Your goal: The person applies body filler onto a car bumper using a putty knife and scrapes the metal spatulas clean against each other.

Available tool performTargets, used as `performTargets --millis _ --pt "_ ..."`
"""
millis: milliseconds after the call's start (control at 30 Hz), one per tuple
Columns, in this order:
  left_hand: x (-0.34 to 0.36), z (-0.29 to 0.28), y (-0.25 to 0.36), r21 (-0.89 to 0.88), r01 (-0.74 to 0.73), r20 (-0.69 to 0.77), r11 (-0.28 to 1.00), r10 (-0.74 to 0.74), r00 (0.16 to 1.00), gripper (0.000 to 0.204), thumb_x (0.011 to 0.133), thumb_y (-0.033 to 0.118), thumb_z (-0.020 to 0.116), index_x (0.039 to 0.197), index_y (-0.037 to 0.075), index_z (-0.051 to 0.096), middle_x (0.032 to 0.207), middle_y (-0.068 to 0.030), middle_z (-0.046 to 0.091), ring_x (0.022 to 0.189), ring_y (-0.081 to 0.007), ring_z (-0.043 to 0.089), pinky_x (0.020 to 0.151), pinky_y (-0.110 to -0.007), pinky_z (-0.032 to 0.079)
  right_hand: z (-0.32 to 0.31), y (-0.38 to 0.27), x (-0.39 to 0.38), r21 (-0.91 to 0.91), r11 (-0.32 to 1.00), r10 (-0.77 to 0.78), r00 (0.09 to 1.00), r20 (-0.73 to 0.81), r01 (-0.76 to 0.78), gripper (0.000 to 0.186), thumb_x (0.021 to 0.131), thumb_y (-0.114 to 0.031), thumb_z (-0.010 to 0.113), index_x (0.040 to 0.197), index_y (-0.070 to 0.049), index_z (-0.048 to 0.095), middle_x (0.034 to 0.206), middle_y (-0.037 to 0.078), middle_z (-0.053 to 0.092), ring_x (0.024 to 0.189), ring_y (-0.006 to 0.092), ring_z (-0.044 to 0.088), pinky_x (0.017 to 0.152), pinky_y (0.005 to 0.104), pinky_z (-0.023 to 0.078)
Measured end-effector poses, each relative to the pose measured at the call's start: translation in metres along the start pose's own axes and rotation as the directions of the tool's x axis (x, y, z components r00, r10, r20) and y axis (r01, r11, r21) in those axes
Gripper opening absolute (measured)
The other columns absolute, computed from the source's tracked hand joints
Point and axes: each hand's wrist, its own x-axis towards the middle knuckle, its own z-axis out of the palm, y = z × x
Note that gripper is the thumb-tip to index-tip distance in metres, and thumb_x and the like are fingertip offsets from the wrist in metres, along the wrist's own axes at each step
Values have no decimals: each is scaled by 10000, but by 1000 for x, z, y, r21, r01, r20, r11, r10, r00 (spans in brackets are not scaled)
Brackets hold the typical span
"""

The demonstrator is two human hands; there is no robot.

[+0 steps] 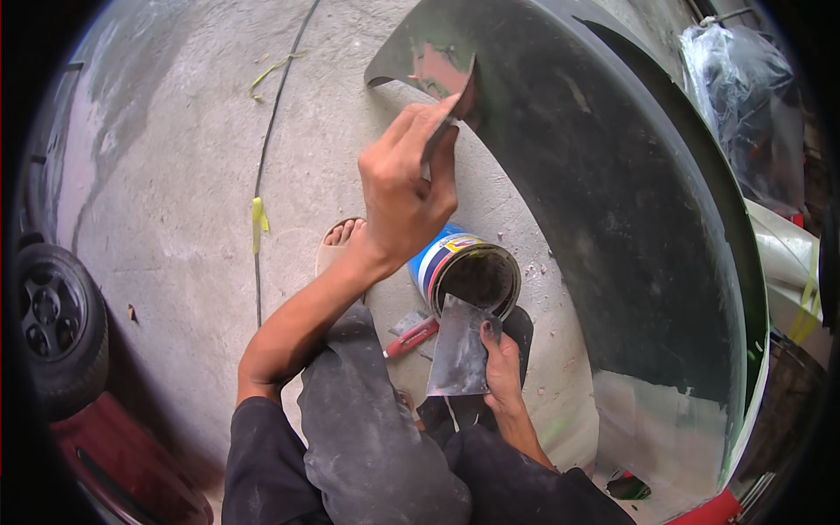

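A dark sleeve (269,464) lies nearest, at left; beyond it the left hand (398,179) pinches a thin scraper (444,125) at the pink patch (433,68) on the far end of a dark curved panel (604,166). The right hand (503,366), nearer, grips a grey plate (459,359), thumb on top, near a blue can (430,258).

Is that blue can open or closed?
Open: the can has no lid on it, and you can see into its dark inside.
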Motion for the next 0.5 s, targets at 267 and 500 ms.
performTargets --millis 267,500 --pt "-21 -42 8 -194 480 272 856 -423 864 182 891 32 670 1058 -39 689 901 -111 735 797 -162 696 718 -300 539 -5 0 5 -24 999 -43 997 -57 42 473 967 -454 637 1111 -4 659 986 6 676 851 67 600 773 242 471" --pt "5 -36 -87 -227 614 95 756 -610 787 215 929 146 688 1021 -46 716 890 -50 735 754 -93 638 685 -262 511 0 -7 3 -13 1000 -23 999 -40 23 446 985 -418 623 1124 4 655 1004 10 675 872 70 598 791 247 470"
